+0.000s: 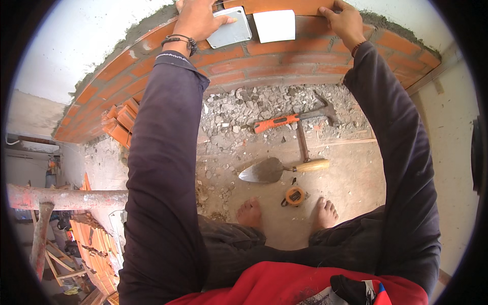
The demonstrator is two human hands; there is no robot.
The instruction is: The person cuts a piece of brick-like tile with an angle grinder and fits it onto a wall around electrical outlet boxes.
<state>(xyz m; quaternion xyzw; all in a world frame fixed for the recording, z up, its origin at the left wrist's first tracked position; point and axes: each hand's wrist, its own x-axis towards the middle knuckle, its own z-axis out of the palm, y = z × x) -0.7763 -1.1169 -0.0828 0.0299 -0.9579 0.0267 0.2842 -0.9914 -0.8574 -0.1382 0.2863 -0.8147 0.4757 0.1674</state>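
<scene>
Both my arms reach up to the top of a low red brick wall with grey mortar along its crest. My left hand rests on a pale grey square plate lying against the wall's top course. My right hand grips the end of an orange brick on the top course. A white square piece hangs between the hands, just under that brick. Both sleeves are dark; my bare feet stand on the dirty floor below.
On the floor lie a trowel with a wooden handle, an orange-handled hammer, an orange tape measure and grey rubble at the wall's foot. Loose bricks are stacked left. A rusty scaffold bar crosses at lower left.
</scene>
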